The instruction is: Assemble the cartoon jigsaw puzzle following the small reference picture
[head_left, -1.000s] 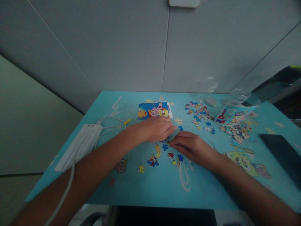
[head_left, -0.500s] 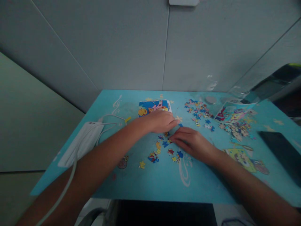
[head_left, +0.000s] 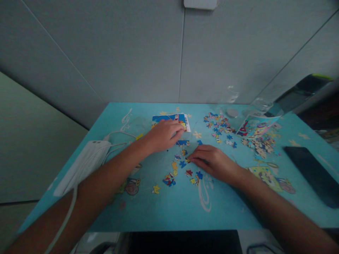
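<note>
My left hand [head_left: 167, 134] is over the lower part of a colourful cartoon picture card [head_left: 187, 121], its fingers loosely bent and the thumb a little apart; I make out nothing held in it. Below that hand lies a short joined strip of blue puzzle pieces [head_left: 182, 143]. My right hand [head_left: 213, 159] rests low on the table, thumb and fingertips pinched on a small yellow and dark puzzle piece [head_left: 188, 160]. Around its fingertips several loose pieces are scattered, among them a blue piece [head_left: 183, 164], a red piece [head_left: 189, 173] and a yellow piece [head_left: 156, 189].
More puzzle pieces [head_left: 217, 123] form a spread at the back right, with a heap [head_left: 261, 147] beside a clear container with a cartoon label [head_left: 258, 127]. A dark phone [head_left: 309, 173] lies far right. At left, a white power strip [head_left: 82, 165] trails cables.
My left hand has drawn back left from beside the right fingertips to the card, uncovering the blue strip. The right hand stays pinched in place. The view has shifted slightly.
</note>
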`<state>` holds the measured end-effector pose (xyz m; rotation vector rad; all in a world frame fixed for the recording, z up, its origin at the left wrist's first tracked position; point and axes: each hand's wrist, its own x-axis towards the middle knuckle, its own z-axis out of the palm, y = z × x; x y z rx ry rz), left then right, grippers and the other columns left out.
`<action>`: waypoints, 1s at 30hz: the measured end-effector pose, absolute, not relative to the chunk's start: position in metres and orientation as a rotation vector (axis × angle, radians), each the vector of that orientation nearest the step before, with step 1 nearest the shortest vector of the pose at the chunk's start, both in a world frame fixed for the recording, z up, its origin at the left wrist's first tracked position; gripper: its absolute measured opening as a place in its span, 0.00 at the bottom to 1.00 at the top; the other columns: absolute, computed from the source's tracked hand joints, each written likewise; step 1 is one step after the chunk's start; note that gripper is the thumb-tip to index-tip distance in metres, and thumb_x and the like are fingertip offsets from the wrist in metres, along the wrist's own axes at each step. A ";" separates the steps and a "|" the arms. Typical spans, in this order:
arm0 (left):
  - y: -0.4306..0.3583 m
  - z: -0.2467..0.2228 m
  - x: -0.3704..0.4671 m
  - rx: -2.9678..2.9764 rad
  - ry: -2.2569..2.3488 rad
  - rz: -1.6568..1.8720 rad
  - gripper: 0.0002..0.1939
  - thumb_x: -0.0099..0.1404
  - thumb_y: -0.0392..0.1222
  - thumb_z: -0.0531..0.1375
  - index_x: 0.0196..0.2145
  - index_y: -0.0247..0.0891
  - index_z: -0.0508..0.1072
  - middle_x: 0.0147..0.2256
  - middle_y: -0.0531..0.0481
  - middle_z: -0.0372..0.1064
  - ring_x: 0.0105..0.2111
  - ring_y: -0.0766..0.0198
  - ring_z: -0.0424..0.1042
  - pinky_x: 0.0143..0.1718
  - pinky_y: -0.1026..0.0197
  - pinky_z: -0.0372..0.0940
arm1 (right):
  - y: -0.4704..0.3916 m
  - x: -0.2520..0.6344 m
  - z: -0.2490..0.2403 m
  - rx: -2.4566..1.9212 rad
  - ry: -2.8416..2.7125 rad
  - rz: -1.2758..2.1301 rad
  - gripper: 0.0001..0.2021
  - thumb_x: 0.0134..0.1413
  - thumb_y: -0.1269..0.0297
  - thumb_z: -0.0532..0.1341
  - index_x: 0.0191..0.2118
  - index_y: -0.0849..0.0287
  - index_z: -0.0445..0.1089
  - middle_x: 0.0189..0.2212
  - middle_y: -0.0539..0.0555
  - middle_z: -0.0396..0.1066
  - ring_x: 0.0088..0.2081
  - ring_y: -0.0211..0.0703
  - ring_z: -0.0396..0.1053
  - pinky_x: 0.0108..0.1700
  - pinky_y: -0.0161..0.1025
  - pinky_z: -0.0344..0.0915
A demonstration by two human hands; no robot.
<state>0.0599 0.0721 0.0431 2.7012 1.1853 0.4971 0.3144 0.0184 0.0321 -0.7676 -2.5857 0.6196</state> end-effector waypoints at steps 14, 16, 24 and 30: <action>0.014 0.014 -0.011 2.779 1.437 0.615 0.15 0.74 0.43 0.53 0.54 0.39 0.72 0.48 0.44 0.72 0.47 0.52 0.72 0.52 0.46 0.67 | 0.048 0.361 0.050 -1.245 -2.223 0.351 0.10 0.68 0.63 0.59 0.45 0.58 0.77 0.39 0.55 0.79 0.38 0.43 0.75 0.41 0.41 0.69; 0.013 0.015 -0.011 2.778 1.412 0.660 0.16 0.74 0.43 0.53 0.55 0.39 0.72 0.49 0.44 0.72 0.47 0.52 0.72 0.52 0.45 0.67 | 0.046 0.359 0.049 -1.293 -2.186 0.312 0.11 0.67 0.63 0.58 0.46 0.58 0.77 0.37 0.55 0.79 0.36 0.43 0.75 0.40 0.41 0.69; 0.010 0.013 -0.008 2.806 1.323 0.714 0.16 0.73 0.40 0.55 0.57 0.42 0.70 0.47 0.45 0.73 0.44 0.54 0.73 0.50 0.46 0.69 | 0.039 0.352 0.049 -1.298 -2.251 0.390 0.10 0.67 0.65 0.59 0.45 0.57 0.78 0.40 0.54 0.80 0.36 0.42 0.75 0.40 0.39 0.68; 0.008 0.010 -0.006 2.823 1.262 0.735 0.15 0.73 0.38 0.56 0.55 0.40 0.72 0.45 0.45 0.74 0.42 0.55 0.74 0.49 0.47 0.70 | 0.042 0.376 0.059 -1.329 -2.429 0.796 0.06 0.64 0.62 0.63 0.39 0.54 0.78 0.33 0.50 0.78 0.32 0.40 0.73 0.37 0.37 0.68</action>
